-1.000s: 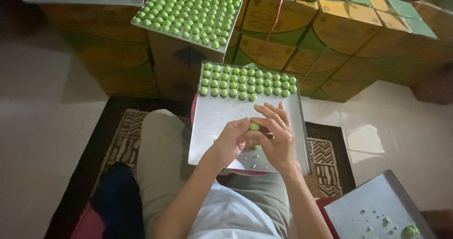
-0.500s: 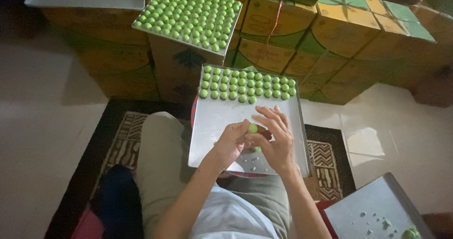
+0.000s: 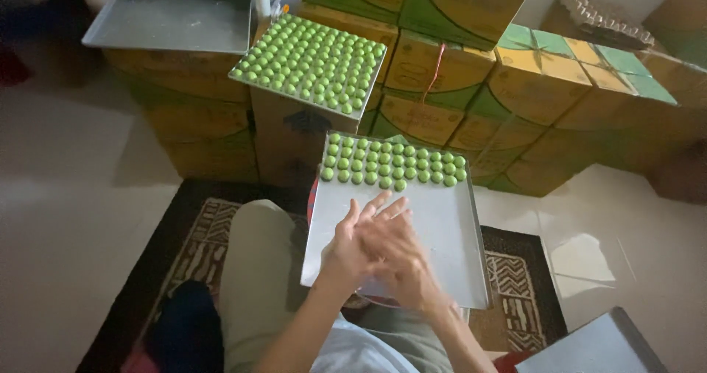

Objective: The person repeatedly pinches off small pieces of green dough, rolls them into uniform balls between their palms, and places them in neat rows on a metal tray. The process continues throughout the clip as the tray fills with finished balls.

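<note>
Cardboard boxes point(image 3: 515, 86) stacked beyond lap tray, yellow-green. Patterned rug point(image 3: 523, 284) under lap tray and my legs. Full tray point(image 3: 313, 60) of green balls on box, past lap tray's far-left corner. Empty tray point(image 3: 173, 16) further left of that. Lap tray point(image 3: 449, 233) on my knees; rows of green balls point(image 3: 394, 165) along its far edge, near half bare. My left hand point(image 3: 353, 248) and right hand point(image 3: 398, 251) pressed palm to palm over lap tray's near half, fingers extended. Can't tell what's between palms.
</note>
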